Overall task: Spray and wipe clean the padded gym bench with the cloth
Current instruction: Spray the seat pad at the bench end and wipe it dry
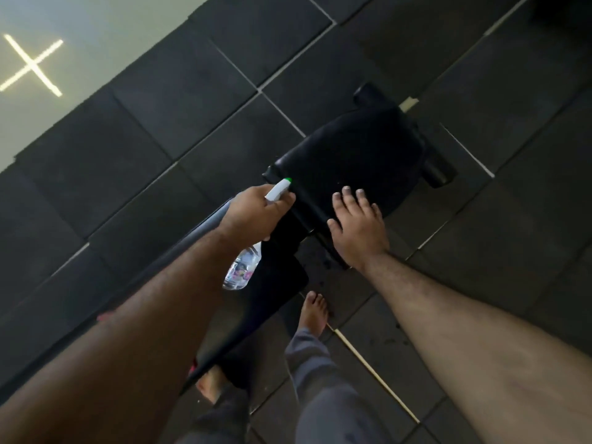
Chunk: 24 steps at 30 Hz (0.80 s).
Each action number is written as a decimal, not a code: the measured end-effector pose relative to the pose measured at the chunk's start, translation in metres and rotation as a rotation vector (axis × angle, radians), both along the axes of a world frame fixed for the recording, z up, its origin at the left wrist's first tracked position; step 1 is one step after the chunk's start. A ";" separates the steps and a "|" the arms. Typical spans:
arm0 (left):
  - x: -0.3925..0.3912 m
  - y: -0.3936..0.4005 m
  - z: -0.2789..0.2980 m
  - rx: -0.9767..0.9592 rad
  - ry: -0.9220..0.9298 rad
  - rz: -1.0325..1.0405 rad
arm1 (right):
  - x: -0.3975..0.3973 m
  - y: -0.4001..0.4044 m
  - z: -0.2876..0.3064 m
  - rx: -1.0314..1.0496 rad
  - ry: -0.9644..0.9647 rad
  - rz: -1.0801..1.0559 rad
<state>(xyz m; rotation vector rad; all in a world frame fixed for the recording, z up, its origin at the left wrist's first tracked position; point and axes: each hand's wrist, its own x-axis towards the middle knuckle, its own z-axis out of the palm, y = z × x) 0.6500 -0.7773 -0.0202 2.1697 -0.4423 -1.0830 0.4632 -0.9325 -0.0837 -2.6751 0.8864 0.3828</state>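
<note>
The black padded gym bench (352,155) runs from the middle of the view down towards my legs, its seat pad farthest from me. My left hand (253,216) grips a clear spray bottle (242,267) by the neck. The bottle's white nozzle with a green tip (279,188) points at the near corner of the seat pad. My right hand (357,225) lies flat on the seat pad's near edge, fingers spread. No cloth can be made out under or near it; the pad is too dark to tell.
Black rubber floor tiles (179,100) surround the bench. A pale glossy floor with a bright cross-shaped reflection (32,64) lies at the upper left. Black foam rollers (437,174) stick out at the bench's far end. My bare feet (315,310) stand beside the bench.
</note>
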 end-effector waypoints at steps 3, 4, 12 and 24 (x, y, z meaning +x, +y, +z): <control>0.010 -0.044 -0.012 0.093 -0.016 -0.047 | -0.013 -0.012 -0.006 0.045 -0.087 0.031; 0.012 -0.054 -0.015 0.126 -0.036 -0.056 | -0.016 -0.013 -0.008 0.064 -0.107 0.034; 0.014 -0.091 -0.027 0.274 -0.091 -0.015 | -0.022 -0.016 -0.016 0.159 -0.205 -0.008; 0.035 -0.183 -0.005 0.229 -0.087 -0.237 | -0.048 -0.029 -0.033 0.293 -0.232 0.097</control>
